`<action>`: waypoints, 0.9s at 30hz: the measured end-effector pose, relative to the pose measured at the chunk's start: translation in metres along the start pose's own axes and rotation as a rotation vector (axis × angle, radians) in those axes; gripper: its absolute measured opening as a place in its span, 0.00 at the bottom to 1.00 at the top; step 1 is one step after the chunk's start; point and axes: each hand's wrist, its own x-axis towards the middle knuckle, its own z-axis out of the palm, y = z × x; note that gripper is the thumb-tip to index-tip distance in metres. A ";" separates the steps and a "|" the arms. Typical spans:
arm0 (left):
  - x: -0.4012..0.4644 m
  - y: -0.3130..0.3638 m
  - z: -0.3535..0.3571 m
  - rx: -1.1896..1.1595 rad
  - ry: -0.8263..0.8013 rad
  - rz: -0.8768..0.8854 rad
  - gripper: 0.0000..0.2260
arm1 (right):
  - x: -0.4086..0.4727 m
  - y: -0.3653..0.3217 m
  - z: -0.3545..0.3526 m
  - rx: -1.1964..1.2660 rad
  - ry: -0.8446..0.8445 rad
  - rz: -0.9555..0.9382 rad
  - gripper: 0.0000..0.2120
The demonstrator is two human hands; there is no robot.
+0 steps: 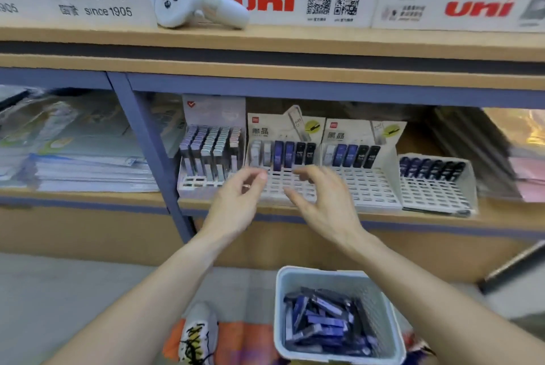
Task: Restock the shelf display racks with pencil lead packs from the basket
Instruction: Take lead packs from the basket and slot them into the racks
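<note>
Four display racks are standing side by side on the lower shelf (295,211): the leftmost rack (211,158) by the upright post, then the second rack (283,164), the third rack (362,170) and the rightmost rack (436,185). Lead packs are filling the back rows of each. Both hands are hovering before the second rack, the left hand (236,196) left of the right hand (321,199). The basket (336,314) of packs is sitting on the floor below the shelf. A controller (200,5) is lying on the upper shelf.

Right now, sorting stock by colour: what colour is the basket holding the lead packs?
Pale blue-white basket, head view.
</note>
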 end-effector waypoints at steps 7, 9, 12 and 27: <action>-0.043 -0.039 0.081 0.186 -0.244 -0.016 0.10 | -0.072 0.060 -0.007 -0.020 -0.148 0.167 0.19; -0.053 -0.057 0.096 0.234 -0.293 -0.048 0.13 | -0.093 0.076 -0.002 -0.006 -0.200 0.214 0.20; -0.063 -0.086 0.119 0.303 -0.362 -0.109 0.14 | -0.117 0.096 0.007 0.012 -0.274 0.294 0.20; -0.086 -0.162 0.183 0.489 -0.589 -0.327 0.25 | -0.186 0.177 0.065 0.051 -0.593 0.651 0.28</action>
